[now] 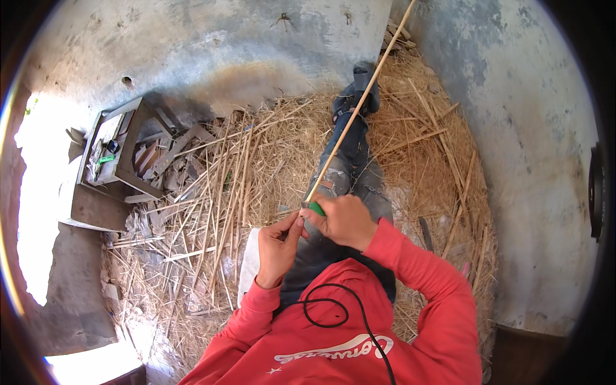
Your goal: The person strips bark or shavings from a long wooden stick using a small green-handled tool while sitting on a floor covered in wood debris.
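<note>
A long, thin bamboo strip (pixel 353 120) runs from my hands up over my outstretched legs to the far wall. My left hand (pixel 276 251) is closed, thumb and fingers pinched at the strip's near end. My right hand (pixel 346 220) wraps round a green-handled knife (pixel 316 208), whose short blade lies against the strip just beyond my left fingertips. The two hands meet above my lap. My right fingers hide most of the knife's handle, and the tip of the strip is covered by my hands.
Split bamboo pieces (pixel 240 170) and shavings litter the floor at left; more shavings (pixel 410 135) heap at right. A wooden stool-like frame (pixel 122 173) with a small green object (pixel 106 158) stands at far left. Walls (pixel 532 160) close in ahead and right. A black cord (pixel 362 308) crosses my red top.
</note>
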`<state>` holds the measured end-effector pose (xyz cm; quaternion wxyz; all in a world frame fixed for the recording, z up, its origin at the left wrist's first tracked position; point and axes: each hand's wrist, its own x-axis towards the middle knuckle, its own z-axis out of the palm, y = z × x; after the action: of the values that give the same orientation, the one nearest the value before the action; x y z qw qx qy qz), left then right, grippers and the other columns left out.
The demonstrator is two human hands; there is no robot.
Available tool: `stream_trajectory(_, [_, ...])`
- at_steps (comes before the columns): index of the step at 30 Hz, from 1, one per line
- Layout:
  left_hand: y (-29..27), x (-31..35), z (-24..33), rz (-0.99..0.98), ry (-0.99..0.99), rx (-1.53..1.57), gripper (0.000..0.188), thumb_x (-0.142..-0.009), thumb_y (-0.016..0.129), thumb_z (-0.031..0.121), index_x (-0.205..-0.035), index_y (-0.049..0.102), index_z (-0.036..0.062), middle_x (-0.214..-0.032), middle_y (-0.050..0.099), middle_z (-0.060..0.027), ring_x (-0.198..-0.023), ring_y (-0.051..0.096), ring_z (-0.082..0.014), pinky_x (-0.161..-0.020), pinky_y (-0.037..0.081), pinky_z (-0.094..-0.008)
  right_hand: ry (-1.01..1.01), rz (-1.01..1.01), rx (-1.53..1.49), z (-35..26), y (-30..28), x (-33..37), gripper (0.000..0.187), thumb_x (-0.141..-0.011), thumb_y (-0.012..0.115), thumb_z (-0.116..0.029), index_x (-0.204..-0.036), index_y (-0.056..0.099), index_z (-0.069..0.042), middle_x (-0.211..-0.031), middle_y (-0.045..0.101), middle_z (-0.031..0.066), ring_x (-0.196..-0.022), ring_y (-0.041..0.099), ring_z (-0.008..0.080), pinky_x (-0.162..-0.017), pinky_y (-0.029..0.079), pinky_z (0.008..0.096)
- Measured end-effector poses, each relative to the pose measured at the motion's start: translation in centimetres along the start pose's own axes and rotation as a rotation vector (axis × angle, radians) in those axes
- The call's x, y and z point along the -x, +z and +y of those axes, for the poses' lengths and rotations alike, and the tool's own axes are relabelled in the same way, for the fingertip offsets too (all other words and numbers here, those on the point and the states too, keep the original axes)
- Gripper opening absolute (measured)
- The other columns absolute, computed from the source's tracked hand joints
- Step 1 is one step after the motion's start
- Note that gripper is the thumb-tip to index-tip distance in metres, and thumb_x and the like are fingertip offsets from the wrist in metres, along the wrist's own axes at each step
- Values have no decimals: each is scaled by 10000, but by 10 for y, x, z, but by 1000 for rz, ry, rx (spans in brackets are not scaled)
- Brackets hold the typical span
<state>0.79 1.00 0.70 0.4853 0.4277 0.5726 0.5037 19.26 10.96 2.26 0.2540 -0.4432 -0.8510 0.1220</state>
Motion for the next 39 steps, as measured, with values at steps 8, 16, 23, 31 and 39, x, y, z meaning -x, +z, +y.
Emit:
stream_trajectory(8, [0, 2, -13, -9, 41, 5, 304, -1022, 719, 59, -1308, 725, -46, -954, 785, -38, -788, 609, -22, -670, 473, -187, 126, -12, -10, 11, 0, 5, 583, -1055, 525, -598, -1057, 746, -59, -657, 678, 221, -635, 702, 445, -570, 548, 548])
stream_trajectory(16, [9, -2, -14, 76, 97, 72, 301, -1003, 741, 42, -1284, 730, -63, -1018, 804, -79, -858, 678, -57, -740, 520, -201, 74, 7, -28, -2, 7, 1, 604, -1063, 483, -610, -1027, 739, -64, -649, 678, 224, -633, 703, 449, -580, 556, 558])
stream_trajectory(23, [0, 3, -16, 29, 33, 72, 292, -1005, 729, 28, -1277, 722, -78, -1033, 803, -104, -787, 674, -61, -682, 514, -202, 89, -39, -16, 8, 4, -4, 644, -1063, 465, -633, -998, 737, -53, -633, 661, 236, -636, 700, 449, -572, 551, 566])
stream_trajectory(31, [-1, -3, -7, -47, -65, 252, 299, -1023, 693, 11, -1312, 702, -66, -1002, 782, -81, -591, 461, -4, -498, 336, -191, 10, -4, -51, -1, 10, 1, 618, -1060, 493, -614, -976, 743, -55, -634, 664, 220, -620, 699, 435, -554, 545, 553])
stream_trajectory(39, [2, -6, -12, -40, -25, 266, 309, -1025, 685, 3, -1327, 694, -63, -1015, 786, -85, -594, 464, -5, -508, 351, -190, 27, 11, -67, 7, 4, -6, 602, -1066, 492, -599, -1035, 743, -53, -660, 676, 236, -643, 704, 446, -575, 549, 555])
